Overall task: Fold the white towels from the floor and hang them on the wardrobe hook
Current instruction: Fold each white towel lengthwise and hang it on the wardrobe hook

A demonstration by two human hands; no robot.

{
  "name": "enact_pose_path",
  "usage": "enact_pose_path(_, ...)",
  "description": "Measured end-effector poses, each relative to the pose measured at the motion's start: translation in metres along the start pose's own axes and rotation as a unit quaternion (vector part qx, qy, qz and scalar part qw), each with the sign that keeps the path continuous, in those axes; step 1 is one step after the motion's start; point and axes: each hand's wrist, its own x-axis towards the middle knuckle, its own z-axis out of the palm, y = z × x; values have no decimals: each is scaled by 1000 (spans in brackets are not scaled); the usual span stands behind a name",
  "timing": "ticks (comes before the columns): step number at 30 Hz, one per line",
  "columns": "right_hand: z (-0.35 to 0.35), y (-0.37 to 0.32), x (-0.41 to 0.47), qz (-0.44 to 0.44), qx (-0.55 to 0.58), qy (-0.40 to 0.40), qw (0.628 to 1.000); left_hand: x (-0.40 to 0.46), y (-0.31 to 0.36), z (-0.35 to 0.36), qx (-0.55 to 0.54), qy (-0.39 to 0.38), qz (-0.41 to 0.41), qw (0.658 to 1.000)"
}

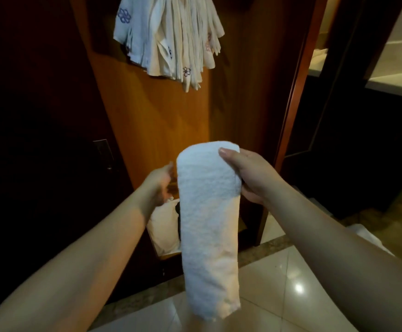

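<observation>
- White terry towel (209,226), folded into a long narrow strip, hangs in mid-air below the bunch of hung cloths and in front of the wooden wardrobe door (152,121); its folding looks done.
- Right hand (250,176) holds the strip near its upper end, its grip curled round the right edge with the thumb laid across the front face.
- Left hand (158,185) is just beside the strip's left edge; it is blurred, its fingers look loosely spread and appear to hold nothing, and whether they touch the cloth I cannot tell.
- Bunch of pale folded cloths with small embroidered motifs (171,39) already hangs above the strip, high on the door; the hook itself is hidden behind them.
- More white fabric (165,226) lies low behind the strip at the foot of the wardrobe, and another pale piece (367,233) shows past the right forearm, so further towels probably remain.
- Still to do, as I judge it: lift this strip up to the bunch and drape it over the hook.
</observation>
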Motion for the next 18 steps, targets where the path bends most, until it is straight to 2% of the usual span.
enact_pose_path(2,-1,-1,8,-13,-8,52,999,-14,-10,6,1,73,99,992)
enact_pose_path(4,-2,0,13,-22,-8,92,996,-40,-21,8,18,132,235,963)
enact_pose_path(5,-1,1,14,-22,1,109,994,-56,-29,10,34,145,297,943)
enact_pose_path(7,2,2,17,-26,10,143,989,-82,-49,17,61,138,364,919)
enact_pose_path(10,11,-1,19,-45,-28,186,981,-103,-75,42,139,75,373,914)
enact_pose_path(12,21,-4,18,-70,-98,201,972,-99,-80,58,241,75,383,889)
enact_pose_path(14,31,-8,16,-98,-208,224,947,-94,-70,69,282,86,391,872)
enact_pose_path(16,37,-13,14,-132,-276,225,925,-92,-55,75,246,94,395,880)
enact_pose_path(18,39,-20,12,-147,-289,216,921,-92,-44,76,181,98,418,885)
